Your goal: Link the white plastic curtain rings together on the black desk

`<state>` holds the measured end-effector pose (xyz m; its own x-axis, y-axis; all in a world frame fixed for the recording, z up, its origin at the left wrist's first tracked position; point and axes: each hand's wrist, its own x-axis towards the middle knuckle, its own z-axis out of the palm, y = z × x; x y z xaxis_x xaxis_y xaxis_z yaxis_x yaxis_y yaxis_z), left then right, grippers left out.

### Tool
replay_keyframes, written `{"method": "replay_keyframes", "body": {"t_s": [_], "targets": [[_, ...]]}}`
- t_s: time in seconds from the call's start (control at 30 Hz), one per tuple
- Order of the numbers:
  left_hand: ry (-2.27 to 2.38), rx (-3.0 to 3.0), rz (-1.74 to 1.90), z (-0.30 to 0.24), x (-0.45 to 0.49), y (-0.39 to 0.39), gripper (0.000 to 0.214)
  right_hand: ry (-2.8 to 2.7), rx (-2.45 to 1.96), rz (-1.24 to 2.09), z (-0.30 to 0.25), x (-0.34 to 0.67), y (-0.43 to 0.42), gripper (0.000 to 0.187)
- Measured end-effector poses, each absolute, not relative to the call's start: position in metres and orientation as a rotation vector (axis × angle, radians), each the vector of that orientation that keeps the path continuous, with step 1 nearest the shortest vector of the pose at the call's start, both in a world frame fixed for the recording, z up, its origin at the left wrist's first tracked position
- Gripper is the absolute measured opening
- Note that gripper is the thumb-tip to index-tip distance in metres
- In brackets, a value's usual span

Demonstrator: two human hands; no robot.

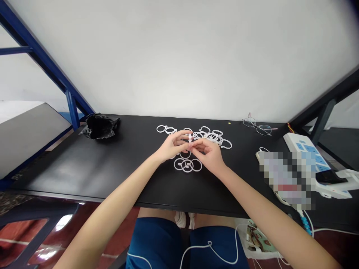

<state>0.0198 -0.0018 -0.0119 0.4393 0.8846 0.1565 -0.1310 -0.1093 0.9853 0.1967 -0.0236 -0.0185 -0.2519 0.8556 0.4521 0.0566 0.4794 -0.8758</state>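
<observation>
left hand (174, 143), right hand (209, 152): both pinching one white piece (190, 137) | three overlapping rings (187, 166) near | one bag (109, 133)

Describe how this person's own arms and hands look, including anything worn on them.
The left hand and right hand are bare, with no gloves and no rings that I can make out. Both forearms show no sleeves, watch or bracelet, and no visible markings.

No wording can be read on your black table: the white power strip's (305, 145) blue labels are too small, and the patch (286, 179) below is pixelated.
</observation>
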Motion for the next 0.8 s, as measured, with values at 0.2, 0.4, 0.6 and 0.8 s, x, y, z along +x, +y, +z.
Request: {"method": "replay_keyframes", "body": {"t_s": [0.2,0.4,0.6,0.8], "targets": [[0.716,1.494,1.042,-0.0134,0.0186,-0.0010,0.046,-1.813,-0.789,0.665,-0.0150,0.1964,-0.0271,0.005],[0.725,1.517,1.053,-0.0113,0.0182,-0.0028,0.045,-1.806,-0.779,0.448,-0.0128,0.2006,-0.0280,0.021],[0.706,1.547,1.040,-0.0156,0.0204,-0.0012,0.046,-1.843,-0.760,0.398,-0.0112,0.1998,-0.0283,0.015],[0.710,1.550,1.024,-0.0170,0.0195,-0.0002,0.045,-1.848,-0.738,0.446,-0.0131,0.1992,-0.0274,0.013]]}}
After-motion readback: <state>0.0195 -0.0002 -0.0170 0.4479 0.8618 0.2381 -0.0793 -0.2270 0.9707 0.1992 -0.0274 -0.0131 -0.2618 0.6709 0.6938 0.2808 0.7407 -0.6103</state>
